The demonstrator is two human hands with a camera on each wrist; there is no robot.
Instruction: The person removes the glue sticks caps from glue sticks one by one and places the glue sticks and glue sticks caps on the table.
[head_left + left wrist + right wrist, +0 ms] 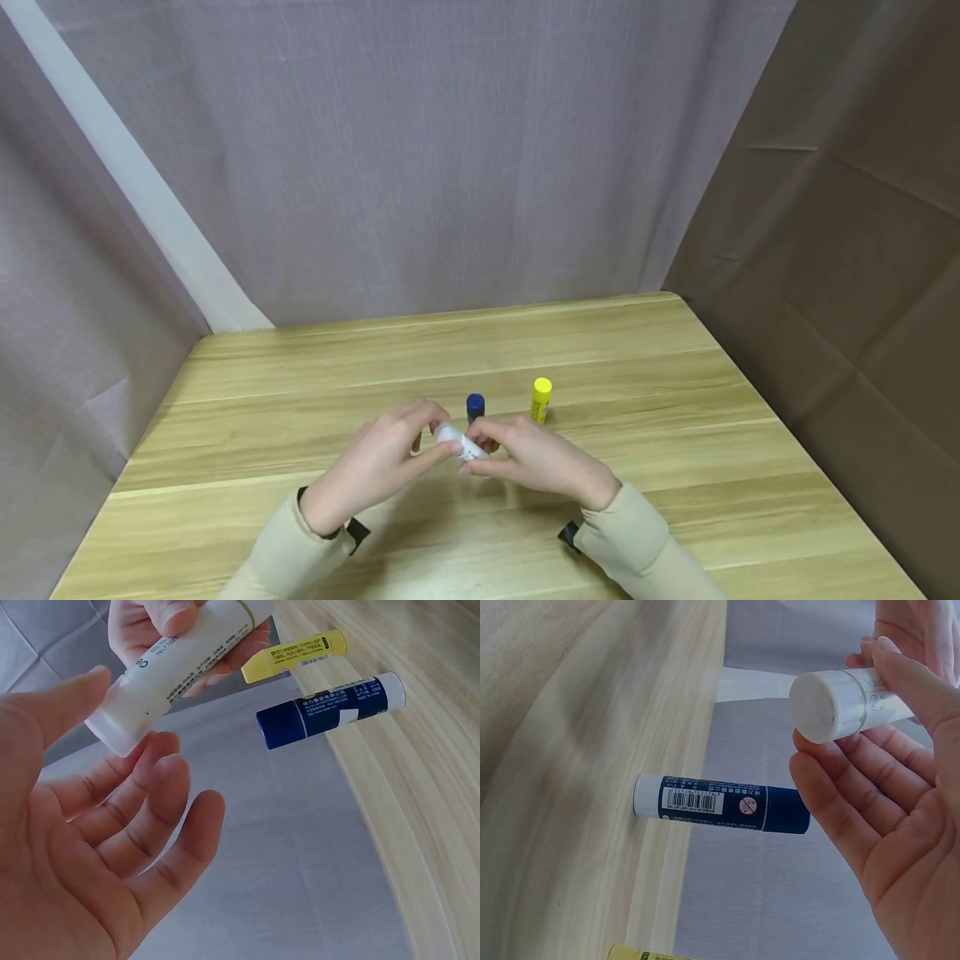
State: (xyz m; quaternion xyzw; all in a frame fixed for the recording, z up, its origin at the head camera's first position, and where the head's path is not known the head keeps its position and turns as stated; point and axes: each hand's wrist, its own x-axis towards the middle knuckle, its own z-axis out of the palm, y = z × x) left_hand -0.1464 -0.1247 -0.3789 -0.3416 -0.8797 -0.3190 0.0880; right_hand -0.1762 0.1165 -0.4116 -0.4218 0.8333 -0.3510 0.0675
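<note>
A white glue stick (191,656) with a frosted cap (124,716) is held between both hands above the table, lying slantwise. My left hand (382,458) pinches it at the capped end between thumb and fingers. The other end is gripped by my right hand (536,457), thumb on one side and fingers on the other. Just behind the hands a dark blue glue stick (712,802) stands upright on the table, its lower part hidden by the right hand in the head view. To its right stands a yellow glue stick (541,402), also upright.
The wood-grain table (300,375) has grey cloth (420,167) hanging along its back and left side. A brown cloth (840,250) hangs on the right. Black straps (358,532) show at the sleeve cuffs.
</note>
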